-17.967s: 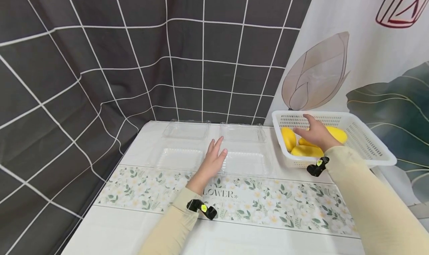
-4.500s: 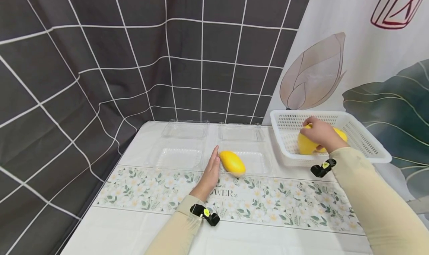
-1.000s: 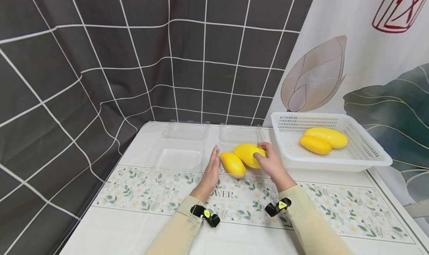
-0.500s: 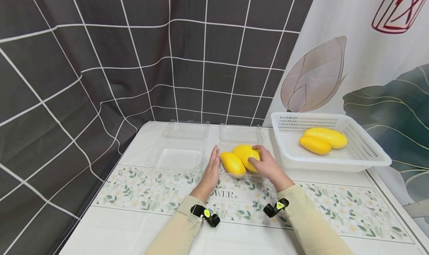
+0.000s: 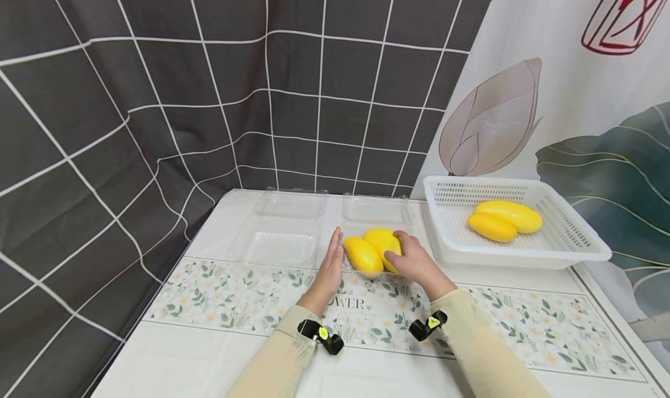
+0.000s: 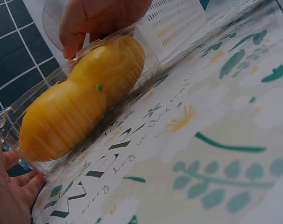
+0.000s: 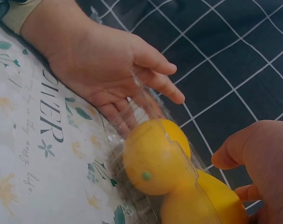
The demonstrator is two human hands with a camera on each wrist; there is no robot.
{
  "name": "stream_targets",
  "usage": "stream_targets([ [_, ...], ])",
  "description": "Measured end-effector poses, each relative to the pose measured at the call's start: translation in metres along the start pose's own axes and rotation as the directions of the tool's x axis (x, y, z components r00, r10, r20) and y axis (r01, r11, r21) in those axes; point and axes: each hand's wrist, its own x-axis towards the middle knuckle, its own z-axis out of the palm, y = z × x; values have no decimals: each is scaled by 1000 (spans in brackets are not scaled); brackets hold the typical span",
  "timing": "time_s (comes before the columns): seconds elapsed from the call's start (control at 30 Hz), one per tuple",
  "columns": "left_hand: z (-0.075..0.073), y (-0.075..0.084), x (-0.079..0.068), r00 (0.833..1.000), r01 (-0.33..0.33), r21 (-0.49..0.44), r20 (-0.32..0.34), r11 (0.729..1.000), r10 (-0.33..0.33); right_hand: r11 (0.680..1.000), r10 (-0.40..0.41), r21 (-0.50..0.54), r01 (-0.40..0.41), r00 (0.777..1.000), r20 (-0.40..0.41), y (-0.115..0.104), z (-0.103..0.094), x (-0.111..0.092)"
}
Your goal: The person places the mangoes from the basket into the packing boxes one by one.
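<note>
Two yellow mangoes lie side by side in the right-hand clear plastic clamshell box point(image 6: 36, 165). The left mango point(image 5: 363, 256) shows a green stem dot in the right wrist view. My right hand point(image 5: 419, 265) holds the right mango point(image 5: 381, 241), its thumb and fingers spread around its right side. My left hand point(image 5: 327, 272) stands at the box's left wall, fingers straight, beside the left mango. From the left wrist, both mangoes show through the ribbed front wall, with the right hand point(image 6: 102, 18) behind and above them.
A second clear clamshell box point(image 5: 281, 248) lies open to the left, its lid toward the dark grid curtain point(image 5: 293, 118). At the right, a white perforated basket point(image 5: 565, 244) contains two more mangoes point(image 5: 505, 219). A floral strip point(image 5: 225, 296) runs along the table.
Over the last second my right hand has moved left and down with the right mango, settling it against the left one. Earlier, it took this mango from the basket. The left hand stays put.
</note>
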Motion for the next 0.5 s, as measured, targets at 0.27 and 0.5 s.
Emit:
stream_targets([
  [0.27,2,0,-2,1000,-15,21,-26,1000,16,999,-17,27,18,999,-45,2,-4,2],
  [0.5,3,0,-2,999,-3,30,-41,1000,5,988,-35,138,71,968,-247,12,-16,19],
])
